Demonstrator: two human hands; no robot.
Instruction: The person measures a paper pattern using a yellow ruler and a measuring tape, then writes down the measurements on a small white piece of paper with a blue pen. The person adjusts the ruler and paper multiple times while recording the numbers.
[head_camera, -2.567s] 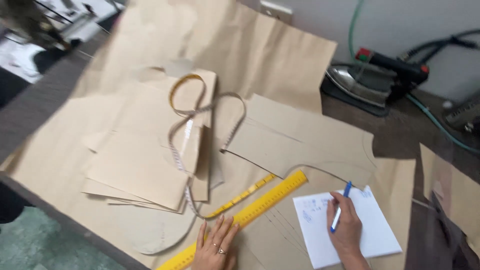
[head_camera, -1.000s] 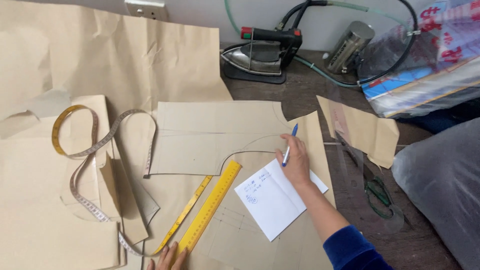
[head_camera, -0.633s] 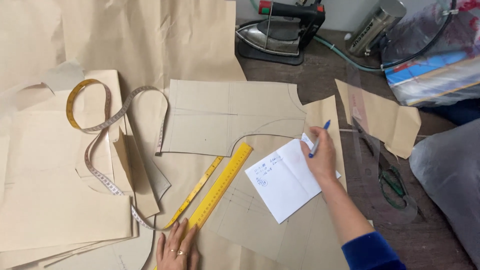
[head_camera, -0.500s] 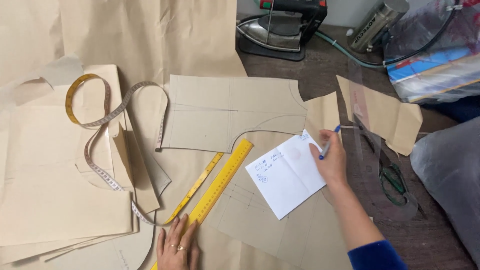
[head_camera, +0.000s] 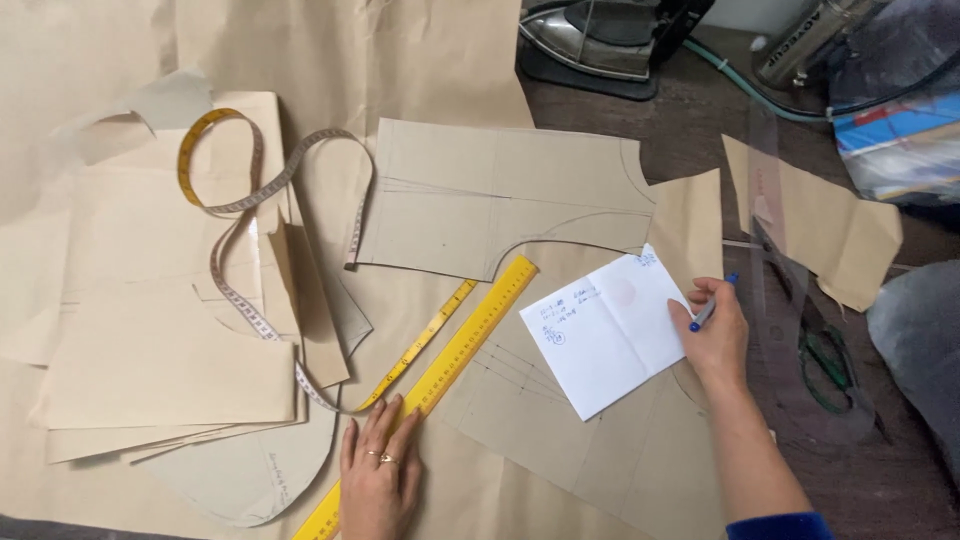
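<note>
The left hand (head_camera: 378, 472) lay flat, fingers spread, pressing the long yellow plastic ruler (head_camera: 450, 368) onto brown pattern paper (head_camera: 520, 200). The right hand (head_camera: 715, 335), closed around a blue pen (head_camera: 712, 305), rested on the white handwritten note sheet (head_camera: 608, 330) beside it.

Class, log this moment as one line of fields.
left hand: flat on yellow ruler | right hand: holds blue pen, rests on white note sheet | nearby: tape measure, brown paper pattern pieces, iron
</note>
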